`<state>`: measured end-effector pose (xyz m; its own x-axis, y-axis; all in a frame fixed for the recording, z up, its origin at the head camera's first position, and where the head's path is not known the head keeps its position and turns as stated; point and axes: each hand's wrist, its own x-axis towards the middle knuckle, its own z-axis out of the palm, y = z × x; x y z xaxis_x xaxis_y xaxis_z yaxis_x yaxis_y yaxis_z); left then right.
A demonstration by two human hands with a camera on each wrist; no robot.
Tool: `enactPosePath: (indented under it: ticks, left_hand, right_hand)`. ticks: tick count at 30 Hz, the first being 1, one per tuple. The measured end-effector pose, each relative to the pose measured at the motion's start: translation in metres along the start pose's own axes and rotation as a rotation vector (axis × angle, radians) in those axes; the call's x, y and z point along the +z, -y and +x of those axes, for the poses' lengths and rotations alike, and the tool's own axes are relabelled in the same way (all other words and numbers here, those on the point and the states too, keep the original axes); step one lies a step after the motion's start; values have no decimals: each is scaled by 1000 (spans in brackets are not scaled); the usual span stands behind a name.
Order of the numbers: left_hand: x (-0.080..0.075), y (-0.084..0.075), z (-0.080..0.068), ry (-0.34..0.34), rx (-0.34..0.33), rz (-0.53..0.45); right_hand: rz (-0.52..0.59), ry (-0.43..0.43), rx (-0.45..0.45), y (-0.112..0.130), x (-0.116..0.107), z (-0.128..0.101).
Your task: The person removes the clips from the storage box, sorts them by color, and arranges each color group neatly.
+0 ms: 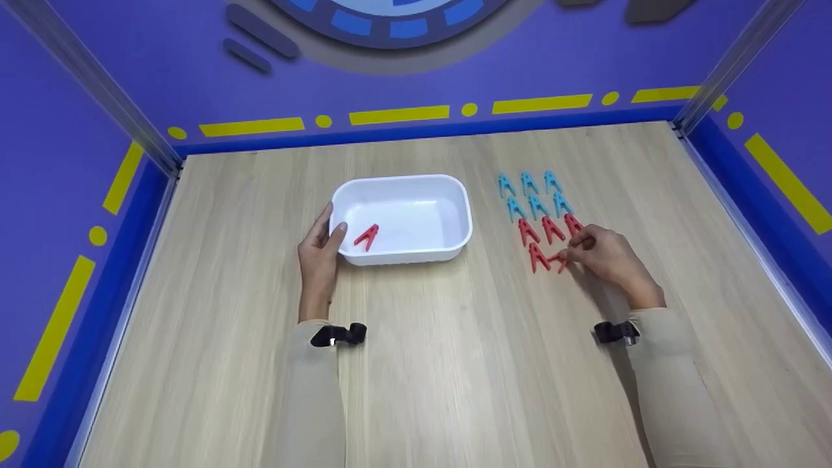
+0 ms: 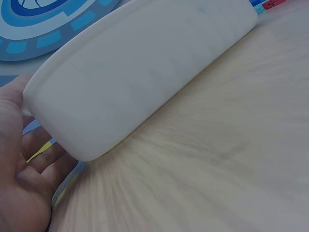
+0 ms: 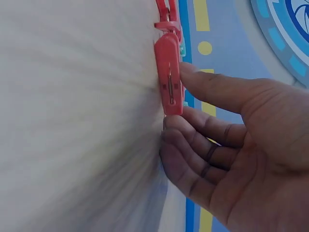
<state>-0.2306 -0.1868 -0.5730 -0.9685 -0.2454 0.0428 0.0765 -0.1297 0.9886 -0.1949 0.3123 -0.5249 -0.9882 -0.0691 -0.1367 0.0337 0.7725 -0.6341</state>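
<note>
While one red peg (image 1: 367, 236) lies in white tub (image 1: 403, 218), our left hand (image 1: 320, 250) steadies tub's left wall; right hand (image 1: 604, 253) pinches next red peg (image 1: 558, 260) near tabletop's right edge; four red, six blue left.

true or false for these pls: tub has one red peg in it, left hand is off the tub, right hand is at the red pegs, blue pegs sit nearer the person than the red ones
1. The white tub holds one red peg. True.
2. The left hand is clear of the tub. False: it rests against the tub's left end.
3. The right hand is at the red pegs on the table. True, its fingers pinch one.
4. The blue pegs lie nearer the person than the red ones. False: they lie farther away.
</note>
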Motion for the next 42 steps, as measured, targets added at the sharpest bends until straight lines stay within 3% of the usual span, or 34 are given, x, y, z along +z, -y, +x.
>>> enactPosePath:
  ticks: [8, 17, 33, 42]
  left_hand:
    - [5, -25, -14, 10, 7, -8]
    - [-1, 1, -1, 8, 40, -44]
    - [-2, 4, -1, 8, 39, 56]
    - [-1, 5, -1, 14, 54, 14]
  right_hand:
    - [65, 20, -85, -3, 2, 2]
    - [74, 23, -151, -4, 4, 7]
    - [32, -4, -178, -4, 2, 8]
    - [23, -14, -200, -5, 1, 9]
